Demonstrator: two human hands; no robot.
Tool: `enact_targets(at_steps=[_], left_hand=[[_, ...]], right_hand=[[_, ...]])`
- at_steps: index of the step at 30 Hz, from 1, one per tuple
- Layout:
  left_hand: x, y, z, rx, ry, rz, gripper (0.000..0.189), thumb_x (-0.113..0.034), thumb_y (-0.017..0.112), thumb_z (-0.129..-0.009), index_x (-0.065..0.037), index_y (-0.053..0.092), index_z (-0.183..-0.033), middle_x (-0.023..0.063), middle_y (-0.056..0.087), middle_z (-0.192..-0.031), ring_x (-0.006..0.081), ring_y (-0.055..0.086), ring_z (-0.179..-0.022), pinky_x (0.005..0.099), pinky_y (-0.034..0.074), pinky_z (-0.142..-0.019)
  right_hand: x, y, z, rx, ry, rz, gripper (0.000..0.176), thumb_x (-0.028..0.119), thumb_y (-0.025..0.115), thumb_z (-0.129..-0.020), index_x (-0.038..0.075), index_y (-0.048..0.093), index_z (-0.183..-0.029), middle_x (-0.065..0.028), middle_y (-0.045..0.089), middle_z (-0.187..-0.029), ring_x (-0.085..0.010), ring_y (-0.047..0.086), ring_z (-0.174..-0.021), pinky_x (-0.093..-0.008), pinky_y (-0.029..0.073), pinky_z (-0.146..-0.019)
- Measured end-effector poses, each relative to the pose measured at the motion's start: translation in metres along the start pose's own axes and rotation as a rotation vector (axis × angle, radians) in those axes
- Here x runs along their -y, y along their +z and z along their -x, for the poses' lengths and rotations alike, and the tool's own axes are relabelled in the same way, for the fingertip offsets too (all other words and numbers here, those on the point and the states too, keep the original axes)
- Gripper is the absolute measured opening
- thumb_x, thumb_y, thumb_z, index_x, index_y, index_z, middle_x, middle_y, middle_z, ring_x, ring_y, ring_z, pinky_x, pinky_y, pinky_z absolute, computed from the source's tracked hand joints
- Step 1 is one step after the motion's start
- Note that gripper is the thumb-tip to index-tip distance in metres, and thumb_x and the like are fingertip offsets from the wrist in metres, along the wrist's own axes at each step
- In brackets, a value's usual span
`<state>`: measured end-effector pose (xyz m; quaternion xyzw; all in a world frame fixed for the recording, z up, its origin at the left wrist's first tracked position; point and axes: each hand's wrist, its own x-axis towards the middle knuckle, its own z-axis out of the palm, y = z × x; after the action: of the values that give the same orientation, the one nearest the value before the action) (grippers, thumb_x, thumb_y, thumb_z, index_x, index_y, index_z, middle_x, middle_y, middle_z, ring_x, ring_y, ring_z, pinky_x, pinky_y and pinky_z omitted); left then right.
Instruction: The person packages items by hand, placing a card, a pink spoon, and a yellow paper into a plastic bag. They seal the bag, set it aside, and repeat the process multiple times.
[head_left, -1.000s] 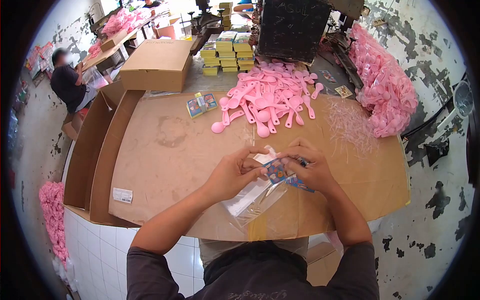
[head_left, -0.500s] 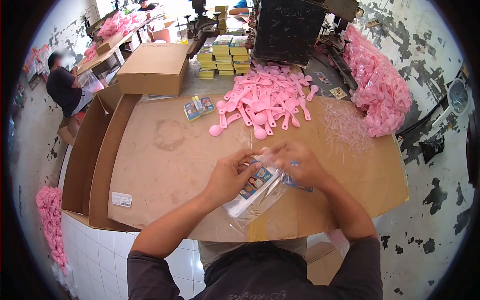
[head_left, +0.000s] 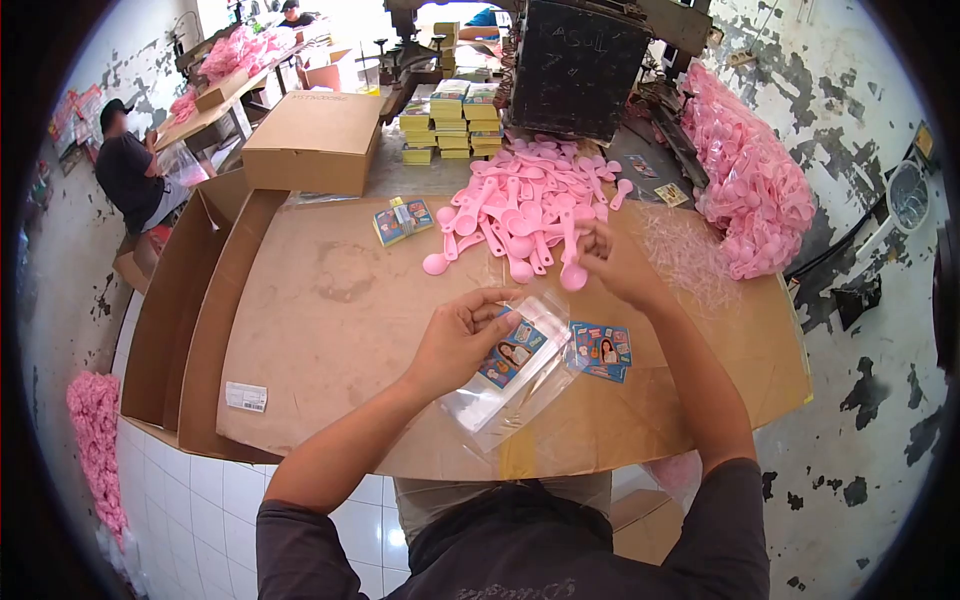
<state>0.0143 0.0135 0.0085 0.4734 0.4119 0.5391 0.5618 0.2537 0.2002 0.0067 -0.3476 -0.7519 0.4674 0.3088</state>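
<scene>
My left hand (head_left: pixel 462 340) pinches a stack of clear plastic bags (head_left: pixel 478 402) near its upper end, thumb on top. A blue printed card (head_left: pixel 512 350) shows there, right by the thumb. At the near right edge of a heap of pink plastic spoons (head_left: pixel 505 205), my right hand (head_left: pixel 618 262) has its fingers closed on one pink spoon (head_left: pixel 573 275), its bowl pointing toward me. More blue printed cards (head_left: pixel 603 350) lie on the cardboard, just right of the bags.
A banded card bundle (head_left: pixel 402 220) lies left of the spoons. Behind stand card stacks (head_left: pixel 450 115), a closed carton (head_left: pixel 312 142) and a black metal box (head_left: pixel 578 70). Clear plastic strips (head_left: pixel 690 255) and bagged pink spoons (head_left: pixel 750 180) are at right. A person (head_left: pixel 130 170) sits at far left.
My right hand has left the bag opening and moved forward to the spoon heap, closing on a spoon. The loose cards at right are uncovered. My left hand keeps its hold on the bags.
</scene>
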Motion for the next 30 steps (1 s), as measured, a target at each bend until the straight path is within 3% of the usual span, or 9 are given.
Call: enact_targets(at_steps=[4,7,13,16,19,24,26,28,30], left_hand=[[0.002,0.005,0.002,-0.019,0.012,-0.031,0.033,-0.011,0.066,-0.103,0.003,0.061,-0.133,0.0084,0.077,-0.102,0.0050,0.069,-0.081,0.0198,0.054,-0.063],[0.008,0.008,0.002,-0.020,0.013,-0.056,0.032,-0.011,0.067,-0.103,0.003,0.063,-0.132,0.0074,0.076,-0.103,0.0033,0.068,-0.081,0.0189,0.052,-0.062],[0.011,0.005,0.002,0.038,0.018,-0.074,0.031,-0.012,0.066,-0.104,0.003,0.063,-0.131,0.0058,0.076,-0.103,0.0040,0.067,-0.081,0.0206,0.054,-0.065],[0.003,0.005,0.003,0.008,-0.034,-0.044,0.031,-0.014,0.065,-0.105,0.002,0.062,-0.131,0.0056,0.076,-0.105,0.0062,0.068,-0.084,0.0222,0.056,-0.071],[0.009,0.001,0.002,0.040,-0.051,0.064,0.032,-0.015,0.063,-0.106,0.001,0.060,-0.133,0.0062,0.075,-0.107,0.0073,0.069,-0.086,0.0228,0.056,-0.074],[-0.001,0.000,0.004,0.096,-0.018,0.105,0.036,-0.018,0.063,-0.106,-0.001,0.058,-0.137,0.0054,0.076,-0.107,0.0052,0.068,-0.088,0.0211,0.054,-0.072],[-0.005,-0.003,0.005,0.153,-0.048,0.118,0.036,-0.019,0.063,-0.106,-0.001,0.058,-0.137,0.0048,0.076,-0.108,0.0046,0.067,-0.091,0.0204,0.053,-0.072],[-0.011,-0.005,0.007,0.219,-0.100,0.115,0.036,-0.018,0.063,-0.106,-0.002,0.057,-0.138,0.0057,0.075,-0.112,0.0070,0.068,-0.097,0.0220,0.054,-0.077],[-0.007,0.000,0.006,0.180,0.026,0.152,0.036,-0.017,0.063,-0.106,-0.001,0.056,-0.138,0.0080,0.072,-0.120,0.0103,0.066,-0.109,0.0258,0.054,-0.087]], right_hand=[[0.069,0.033,0.048,0.077,0.013,-0.279,0.062,-0.002,0.071,-0.087,-0.003,0.046,-0.143,-0.0058,0.065,-0.098,-0.0111,0.065,-0.087,-0.0265,0.052,-0.070],[0.080,0.044,0.059,-0.053,-0.117,-0.367,0.071,-0.005,0.071,-0.088,-0.001,0.036,-0.150,-0.0070,0.065,-0.104,-0.0125,0.067,-0.091,-0.0260,0.054,-0.073],[0.084,0.059,0.067,-0.010,-0.140,-0.225,0.068,-0.005,0.070,-0.090,0.002,0.038,-0.150,-0.0114,0.062,-0.113,-0.0156,0.070,-0.093,-0.0260,0.055,-0.076],[0.075,0.075,0.071,-0.101,-0.275,-0.315,0.067,-0.005,0.067,-0.094,0.003,0.035,-0.153,-0.0100,0.062,-0.113,-0.0158,0.069,-0.094,-0.0269,0.055,-0.082],[0.050,0.073,0.070,0.026,-0.350,-0.131,0.058,-0.002,0.063,-0.098,0.002,0.040,-0.151,-0.0102,0.061,-0.119,-0.0182,0.065,-0.105,-0.0311,0.053,-0.094],[0.080,0.064,0.068,0.120,-0.227,-0.472,0.025,0.004,0.066,-0.098,0.001,0.067,-0.123,-0.0114,0.059,-0.132,-0.0211,0.056,-0.122,-0.0386,0.046,-0.105],[0.093,0.060,0.064,0.179,-0.275,-0.393,0.017,0.006,0.068,-0.097,0.003,0.073,-0.113,-0.0118,0.059,-0.134,-0.0221,0.056,-0.124,-0.0398,0.046,-0.106],[0.101,0.052,0.063,0.241,-0.514,0.102,0.014,0.007,0.069,-0.096,0.006,0.076,-0.108,-0.0111,0.062,-0.133,-0.0230,0.058,-0.123,-0.0403,0.047,-0.104],[0.118,0.042,0.064,0.221,-0.609,0.166,0.014,0.008,0.072,-0.093,0.008,0.076,-0.106,-0.0110,0.065,-0.126,-0.0251,0.060,-0.121,-0.0406,0.048,-0.102]])
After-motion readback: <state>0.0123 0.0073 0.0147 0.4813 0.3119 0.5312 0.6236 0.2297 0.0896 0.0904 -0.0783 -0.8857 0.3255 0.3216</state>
